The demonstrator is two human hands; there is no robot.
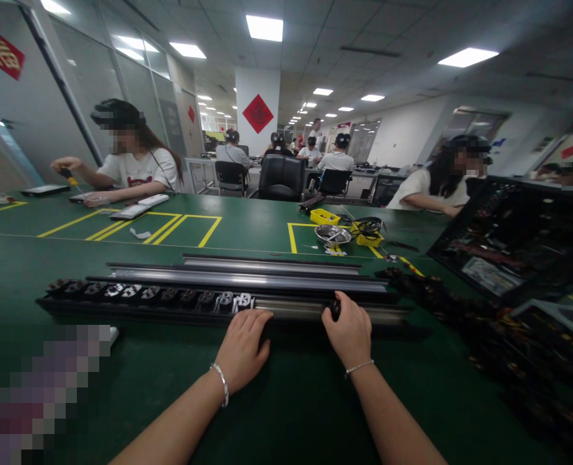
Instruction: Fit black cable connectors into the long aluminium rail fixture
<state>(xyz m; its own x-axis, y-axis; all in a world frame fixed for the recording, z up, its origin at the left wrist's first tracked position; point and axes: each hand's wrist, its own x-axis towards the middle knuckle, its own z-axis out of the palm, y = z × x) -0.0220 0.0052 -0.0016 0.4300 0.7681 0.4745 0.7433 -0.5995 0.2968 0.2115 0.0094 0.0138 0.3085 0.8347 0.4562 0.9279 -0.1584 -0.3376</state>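
Observation:
A long black channel [293,309] lies across the table before me, with a row of black socket modules [188,297] in its left part. The right part shows a bare metallic inside. My left hand [243,345] rests its stretched fingers on the front edge by the last modules, thumb apart. Farther right, my right hand [350,326] pinches a small black part, probably a socket module [335,309], over the channel; my fingers partly cover it. Just behind lie a second long channel [286,281] and a shorter one [267,263].
Loose black modules [441,303] heap at the right, beside an open black case [489,239] and a grey metal box [557,329]. A metal bowl [333,234] and yellow bin [323,217] stand farther back. Co-workers sit across the green table [170,381]. A blurred-out object [48,387] lies front left.

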